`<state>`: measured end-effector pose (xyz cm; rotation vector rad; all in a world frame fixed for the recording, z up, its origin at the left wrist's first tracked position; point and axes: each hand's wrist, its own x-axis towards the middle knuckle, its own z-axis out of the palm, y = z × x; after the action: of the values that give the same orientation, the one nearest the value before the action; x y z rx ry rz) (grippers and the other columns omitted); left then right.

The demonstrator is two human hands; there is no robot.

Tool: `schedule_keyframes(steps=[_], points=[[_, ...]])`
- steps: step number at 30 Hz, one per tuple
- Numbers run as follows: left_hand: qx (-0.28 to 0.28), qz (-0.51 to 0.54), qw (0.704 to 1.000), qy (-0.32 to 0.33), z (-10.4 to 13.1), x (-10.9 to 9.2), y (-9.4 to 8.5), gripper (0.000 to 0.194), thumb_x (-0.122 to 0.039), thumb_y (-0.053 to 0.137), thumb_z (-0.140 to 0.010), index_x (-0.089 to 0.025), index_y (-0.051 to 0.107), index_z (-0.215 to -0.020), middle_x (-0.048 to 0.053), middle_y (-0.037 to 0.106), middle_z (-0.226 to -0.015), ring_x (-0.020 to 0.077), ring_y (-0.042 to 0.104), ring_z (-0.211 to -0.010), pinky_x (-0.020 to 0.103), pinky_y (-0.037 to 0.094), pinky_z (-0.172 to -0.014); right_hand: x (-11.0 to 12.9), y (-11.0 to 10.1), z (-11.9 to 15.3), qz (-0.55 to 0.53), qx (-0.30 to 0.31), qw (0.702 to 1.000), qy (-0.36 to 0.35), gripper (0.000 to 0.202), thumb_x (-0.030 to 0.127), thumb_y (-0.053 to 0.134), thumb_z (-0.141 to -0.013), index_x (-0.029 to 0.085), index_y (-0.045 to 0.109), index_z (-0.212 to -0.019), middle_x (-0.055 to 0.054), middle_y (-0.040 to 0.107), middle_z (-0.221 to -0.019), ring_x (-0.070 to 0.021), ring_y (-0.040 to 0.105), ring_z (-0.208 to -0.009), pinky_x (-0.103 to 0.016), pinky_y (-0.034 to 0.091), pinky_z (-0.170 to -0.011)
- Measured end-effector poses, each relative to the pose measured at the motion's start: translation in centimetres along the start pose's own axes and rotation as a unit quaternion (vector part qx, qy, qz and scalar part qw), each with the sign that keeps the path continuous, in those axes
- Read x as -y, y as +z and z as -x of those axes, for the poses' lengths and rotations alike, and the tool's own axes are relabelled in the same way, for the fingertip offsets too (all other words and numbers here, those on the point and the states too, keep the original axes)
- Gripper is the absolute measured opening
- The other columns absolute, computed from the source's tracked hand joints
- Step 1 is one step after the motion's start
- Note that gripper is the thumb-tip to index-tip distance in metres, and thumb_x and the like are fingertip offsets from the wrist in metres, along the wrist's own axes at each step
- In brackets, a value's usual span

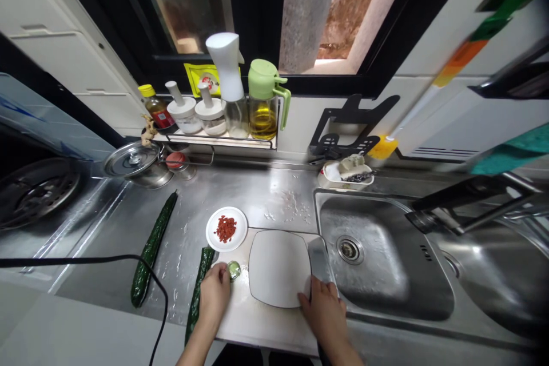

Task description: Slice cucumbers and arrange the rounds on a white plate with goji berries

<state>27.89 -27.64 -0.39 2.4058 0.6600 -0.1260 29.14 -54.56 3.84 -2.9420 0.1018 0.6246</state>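
My left hand [215, 290] is closed, its fingertips pinched at a small stack of pale green cucumber slices [234, 270] on the cutting board [244, 320]. Beside it on the left lies a cut dark green cucumber [198, 297], partly hidden by my wrist. A white rounded-square plate [279, 269] rests on the board between my hands. My right hand [325, 309] is closed over the lower blade of a cleaver [318, 260], with the thumb at the plate's lower right corner. Its palm hides part of the blade, and the dark handle shows below.
A whole cucumber [154, 251] and a small white dish [226, 243] of red pieces lie on the steel counter. A black cable [162, 297] crosses the left. The sink [381, 280] is at right, a lidded pot [141, 168] at back left, and an oil jug [263, 117] on the rack.
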Motion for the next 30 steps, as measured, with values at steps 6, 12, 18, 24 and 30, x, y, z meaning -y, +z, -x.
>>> schedule_keyframes(steps=[6,12,18,24,30], points=[[-0.008,0.032,0.999,0.011,0.0,-0.2,-0.4,0.023,-0.031,0.044,-0.082,-0.021,0.064,-0.085,0.004,0.07,-0.086,0.0185,0.064,-0.078,0.027,0.045,-0.074,0.2,-0.2,0.1,0.007,-0.02,1.0,0.008,0.037,0.026,0.052,-0.084,0.011,0.054,-0.118,-0.014,0.063,-0.105,-0.0331,0.05,-0.106,-0.043,0.043,-0.076],[0.034,0.101,0.994,0.025,0.3,-1.1,-1.3,0.023,-0.038,0.05,-0.078,-0.02,0.064,-0.081,0.0,0.066,-0.072,0.0137,0.056,-0.059,0.024,0.044,-0.063,0.2,0.3,-0.2,-0.045,-0.101,0.992,-0.053,0.044,0.02,0.054,-0.081,0.01,0.053,-0.124,-0.016,0.058,-0.107,-0.0324,0.05,-0.101,-0.042,0.046,-0.075],[0.088,0.169,0.975,0.111,1.2,-4.4,-1.9,0.021,-0.035,0.053,-0.077,-0.018,0.065,-0.08,0.002,0.06,-0.075,0.0119,0.051,-0.06,0.022,0.041,-0.057,3.0,0.9,-1.6,-0.226,-0.109,0.935,-0.25,0.043,0.008,0.048,-0.078,0.02,0.057,-0.119,-0.009,0.059,-0.11,-0.0237,0.049,-0.104,-0.04,0.042,-0.091],[0.168,0.23,0.953,0.105,1.6,-7.4,-0.6,0.015,-0.03,0.056,-0.075,-0.018,0.064,-0.076,-0.004,0.048,-0.058,0.0099,0.046,-0.056,0.02,0.036,-0.054,5.6,-0.8,-2.5,-0.298,-0.083,0.905,-0.292,0.028,0.007,0.05,-0.079,0.02,0.062,-0.1,-0.005,0.064,-0.098,-0.0204,0.05,-0.097,-0.036,0.041,-0.087],[0.236,0.358,0.903,-0.018,1.7,-8.6,1.7,0.019,-0.035,0.062,-0.068,-0.017,0.058,-0.074,-0.006,0.052,-0.051,0.0081,0.049,-0.045,0.02,0.035,-0.05,4.8,-1.3,-2.7,-0.283,-0.072,0.926,-0.242,0.015,0.011,0.048,-0.083,0.019,0.06,-0.08,-0.004,0.063,-0.079,-0.0207,0.05,-0.085,-0.033,0.04,-0.075]])
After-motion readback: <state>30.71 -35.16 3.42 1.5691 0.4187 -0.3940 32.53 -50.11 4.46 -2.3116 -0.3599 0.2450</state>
